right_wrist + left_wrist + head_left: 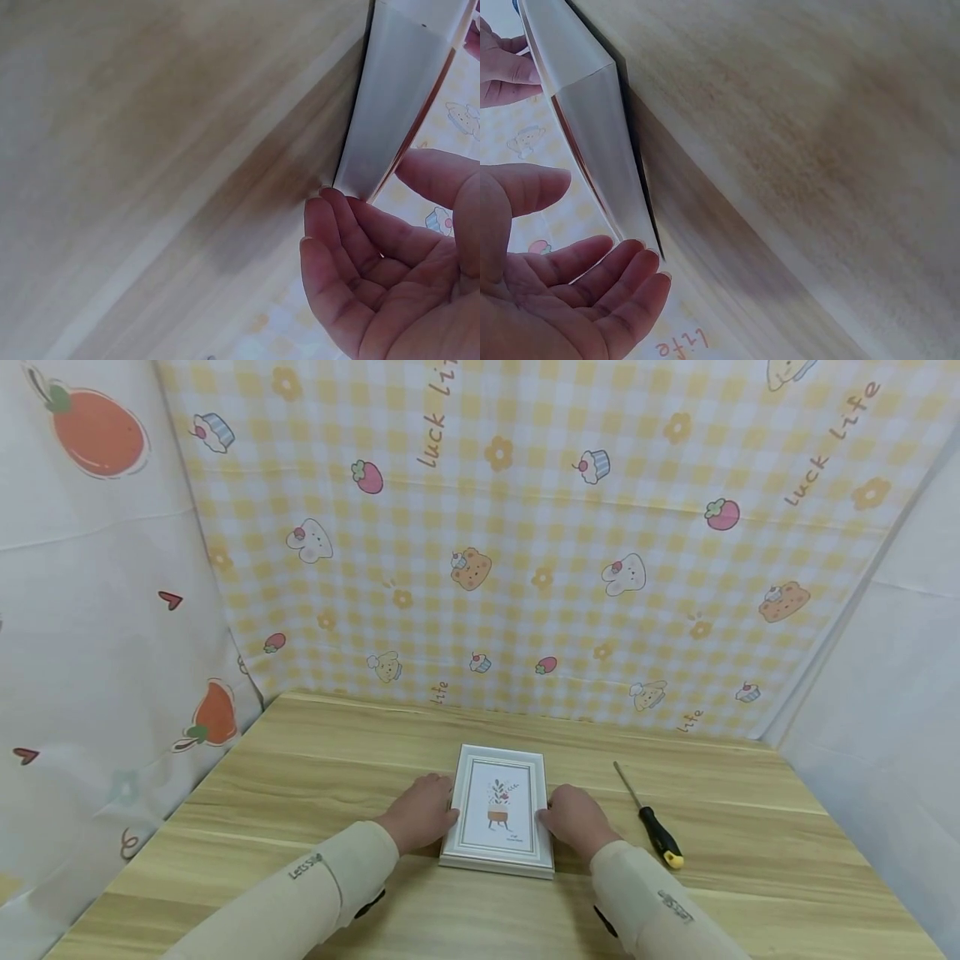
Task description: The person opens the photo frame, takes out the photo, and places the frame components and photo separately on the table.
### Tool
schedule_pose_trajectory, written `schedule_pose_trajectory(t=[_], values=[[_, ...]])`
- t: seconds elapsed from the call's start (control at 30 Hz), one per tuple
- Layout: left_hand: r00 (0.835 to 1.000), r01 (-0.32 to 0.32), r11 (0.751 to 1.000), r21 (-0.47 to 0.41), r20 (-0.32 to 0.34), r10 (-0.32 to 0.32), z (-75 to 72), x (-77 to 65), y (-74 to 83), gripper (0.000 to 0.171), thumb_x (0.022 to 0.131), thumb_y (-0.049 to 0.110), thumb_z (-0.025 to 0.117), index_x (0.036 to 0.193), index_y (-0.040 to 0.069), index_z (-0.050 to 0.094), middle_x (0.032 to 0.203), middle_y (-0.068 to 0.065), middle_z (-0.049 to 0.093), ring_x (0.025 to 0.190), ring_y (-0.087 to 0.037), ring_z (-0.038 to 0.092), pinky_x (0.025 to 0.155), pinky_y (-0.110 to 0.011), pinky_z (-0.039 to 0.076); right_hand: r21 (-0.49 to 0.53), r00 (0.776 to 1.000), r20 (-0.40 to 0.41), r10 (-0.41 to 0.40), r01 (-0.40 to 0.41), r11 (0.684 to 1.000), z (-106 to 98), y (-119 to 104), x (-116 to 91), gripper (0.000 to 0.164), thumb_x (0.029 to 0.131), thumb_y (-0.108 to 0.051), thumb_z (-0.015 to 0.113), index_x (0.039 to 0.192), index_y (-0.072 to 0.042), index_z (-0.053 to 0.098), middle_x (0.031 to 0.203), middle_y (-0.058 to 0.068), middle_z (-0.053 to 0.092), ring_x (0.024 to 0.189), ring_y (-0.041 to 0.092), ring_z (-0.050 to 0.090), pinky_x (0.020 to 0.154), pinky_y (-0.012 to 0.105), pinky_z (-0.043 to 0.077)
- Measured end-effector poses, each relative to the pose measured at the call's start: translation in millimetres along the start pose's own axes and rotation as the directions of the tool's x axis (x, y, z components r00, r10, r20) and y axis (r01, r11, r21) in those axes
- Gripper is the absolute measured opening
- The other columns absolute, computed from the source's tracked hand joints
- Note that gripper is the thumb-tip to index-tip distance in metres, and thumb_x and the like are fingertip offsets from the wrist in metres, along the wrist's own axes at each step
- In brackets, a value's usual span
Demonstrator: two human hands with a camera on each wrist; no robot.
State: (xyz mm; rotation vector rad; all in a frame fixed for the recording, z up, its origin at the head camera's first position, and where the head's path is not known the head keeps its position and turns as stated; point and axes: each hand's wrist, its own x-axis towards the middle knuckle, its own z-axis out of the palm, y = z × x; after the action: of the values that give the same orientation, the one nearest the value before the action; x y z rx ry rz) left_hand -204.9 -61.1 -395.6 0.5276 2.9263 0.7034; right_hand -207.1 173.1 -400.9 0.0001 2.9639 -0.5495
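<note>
Fingers of my left hand (423,810) are loosely stretched at the left side of the white picture frame (498,812), and the thumb stands apart from them near the front edge; how firmly they touch, I cannot tell. For a good hold, I think this thumb should come onto the border, with the fingertips against the side. Between my hands the frame lies face up on the wooden table (300,760), one short edge toward me. It seems wise to press only the border and to spare the middle. My right hand (579,818) pinches the opposite border, thumb at the front edge and fingers curled along the side. Equal pressure from both sides should prevent it from turning. Farther right, near that hand, a screwdriver (652,825) lies with its shaft pointing away from me; my sleeve should not brush it.
</note>
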Motion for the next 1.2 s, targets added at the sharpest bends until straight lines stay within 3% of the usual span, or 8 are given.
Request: schedule_pose_trajectory(t=[0.13,0.37,0.6,0.8,1.07,1.2], values=[[1.000,-0.007,1.000,0.019,0.003,0.007,0.3,1.0,-0.8,0.027,0.090,0.013,0.064,0.108,-0.007,0.059,0.103,-0.017,0.061,0.101,-0.033,0.057,0.094,-0.048,0.045,0.000,0.999,0.022,0.031,-0.031,1.000,-1.0,-1.7,2.4,0.030,0.088,-0.020,0.066,0.062,-0.009,0.058,0.056,0.000,0.047,0.053,0.014,0.044,0.051,0.026,0.034],[1.000,-0.021,0.999,0.037,-0.004,0.021,1.4,1.9,-3.8,0.019,0.090,0.011,0.064,0.100,-0.004,0.061,0.092,-0.013,0.061,0.091,-0.028,0.057,0.088,-0.046,0.047,-0.030,0.999,0.016,0.032,-0.031,0.999,-1.1,-4.9,4.8,0.032,0.086,-0.018,0.065,0.059,-0.010,0.052,0.055,0.000,0.046,0.052,0.015,0.043,0.050,0.027,0.033],[0.999,-0.038,0.999,-0.001,0.011,0.038,-1.1,-0.1,-1.5,0.011,0.088,0.007,0.064,0.079,0.001,0.061,0.076,-0.006,0.055,0.072,-0.020,0.049,0.073,-0.042,0.047,-0.033,1.000,0.011,0.022,-0.022,0.999,-1.4,-6.1,5.3,0.032,0.084,-0.015,0.065,0.058,-0.010,0.047,0.055,0.000,0.044,0.052,0.015,0.043,0.050,0.026,0.033],[0.999,-0.024,1.000,-0.009,0.026,0.024,1.4,1.0,-2.8,0.008,0.088,0.007,0.064,0.083,0.001,0.062,0.074,-0.003,0.053,0.068,-0.017,0.046,0.066,-0.036,0.045,-0.010,1.000,0.015,0.026,-0.025,1.000,-0.5,-5.1,5.2,0.035,0.083,-0.014,0.063,0.055,-0.012,0.044,0.053,-0.001,0.041,0.050,0.014,0.040,0.049,0.025,0.032],[0.998,-0.048,0.996,-0.075,0.039,0.052,3.5,4.7,-6.5,0.009,0.086,0.006,0.069,0.087,0.000,0.063,0.081,-0.006,0.060,0.073,-0.017,0.051,0.074,-0.041,0.049,0.089,1.000,-0.008,0.022,-0.022,0.996,-0.1,-1.1,4.5,0.041,0.083,-0.011,0.063,0.052,-0.014,0.038,0.048,-0.004,0.034,0.045,0.010,0.033,0.045,0.022,0.027],[0.998,-0.030,0.996,-0.082,0.055,0.034,4.1,5.7,-8.0,0.008,0.086,0.008,0.069,0.087,0.002,0.063,0.080,-0.004,0.060,0.072,-0.016,0.051,0.073,-0.039,0.049,0.144,0.999,-0.033,-0.007,0.011,0.990,-1.2,-0.3,4.1,0.046,0.084,-0.011,0.064,0.050,-0.015,0.034,0.047,-0.006,0.030,0.044,0.009,0.029,0.044,0.021,0.025]])
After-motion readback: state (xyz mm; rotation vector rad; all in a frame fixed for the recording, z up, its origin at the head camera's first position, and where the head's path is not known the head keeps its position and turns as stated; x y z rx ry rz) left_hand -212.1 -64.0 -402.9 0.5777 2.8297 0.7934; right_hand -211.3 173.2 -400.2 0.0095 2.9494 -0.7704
